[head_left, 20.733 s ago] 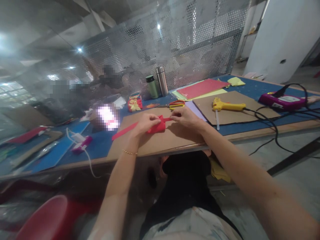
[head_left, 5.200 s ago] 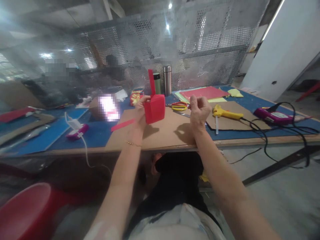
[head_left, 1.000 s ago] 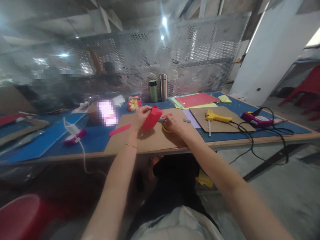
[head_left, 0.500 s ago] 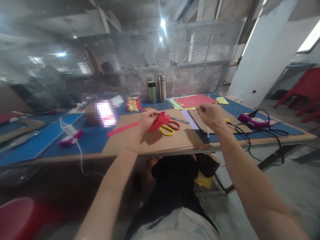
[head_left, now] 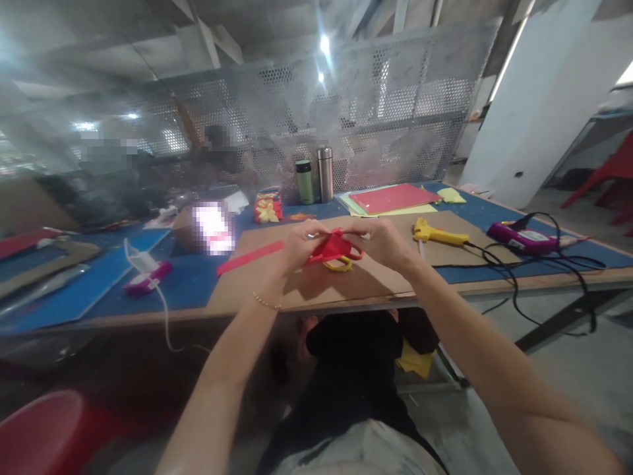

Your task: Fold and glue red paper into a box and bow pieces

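Note:
Both hands pinch a gathered piece of red paper (head_left: 337, 245) above the brown cardboard sheet (head_left: 257, 284). My left hand (head_left: 302, 245) is closed on its left side and my right hand (head_left: 383, 244) on its upper right edge. Scissors (head_left: 338, 265) with yellow and red handles lie beneath the paper, their blades hidden. A flat red strip (head_left: 250, 257) rests on the cardboard left of my left hand. To the right of my right hand, a yellow glue gun (head_left: 442, 235) lies on its side on more cardboard, its cord running right.
Purple power strips (head_left: 524, 239) with tangled black cords stand at right; another purple strip (head_left: 148, 277) is at left. Two bottles (head_left: 325, 175), coloured sheets (head_left: 393, 198) and a patterned packet (head_left: 268, 206) line the back. A lit, blurred screen (head_left: 213, 227) stands back left.
My right hand has moved left from beside the glue gun and taken hold of the red paper. The glue gun now shows fully on the cardboard. My left hand still holds the paper.

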Demonstrator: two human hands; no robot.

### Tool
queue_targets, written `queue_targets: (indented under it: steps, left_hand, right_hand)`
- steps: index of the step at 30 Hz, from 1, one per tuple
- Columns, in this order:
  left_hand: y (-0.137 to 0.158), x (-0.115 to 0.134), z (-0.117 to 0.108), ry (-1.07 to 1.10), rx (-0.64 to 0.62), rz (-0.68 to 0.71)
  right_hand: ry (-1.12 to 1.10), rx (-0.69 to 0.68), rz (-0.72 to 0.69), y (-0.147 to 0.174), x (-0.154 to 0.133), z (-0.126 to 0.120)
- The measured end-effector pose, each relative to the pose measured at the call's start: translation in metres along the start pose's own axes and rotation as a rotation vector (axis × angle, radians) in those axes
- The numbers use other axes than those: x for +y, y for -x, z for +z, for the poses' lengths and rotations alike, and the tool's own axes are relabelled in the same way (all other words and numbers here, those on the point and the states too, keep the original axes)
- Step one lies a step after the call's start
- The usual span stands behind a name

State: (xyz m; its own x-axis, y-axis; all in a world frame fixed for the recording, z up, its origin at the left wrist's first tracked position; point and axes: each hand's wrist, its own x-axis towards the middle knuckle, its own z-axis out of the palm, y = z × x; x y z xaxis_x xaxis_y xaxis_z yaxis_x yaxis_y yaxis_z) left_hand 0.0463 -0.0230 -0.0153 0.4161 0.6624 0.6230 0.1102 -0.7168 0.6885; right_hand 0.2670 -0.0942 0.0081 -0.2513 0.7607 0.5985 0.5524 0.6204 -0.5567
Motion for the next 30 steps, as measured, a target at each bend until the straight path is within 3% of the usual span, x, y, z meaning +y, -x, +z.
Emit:
queue_targets:
  steps: [12,27,30]
  left_hand:
    - [0.001,0.006,-0.001,0.043,-0.095,0.002]
    - [0.004,0.013,-0.003,-0.078,-0.156,0.059]
    - [0.005,0.016,-0.002,-0.085,-0.154,0.063]
  right_hand:
    - [-0.102,-0.128,0.024,0.004,-0.002,-0.004]
    - [0.407,-0.167,0.081,0.0,-0.019,-0.008]
    - [0.422,-0.177,0.062,-0.001,-0.019,-0.007]
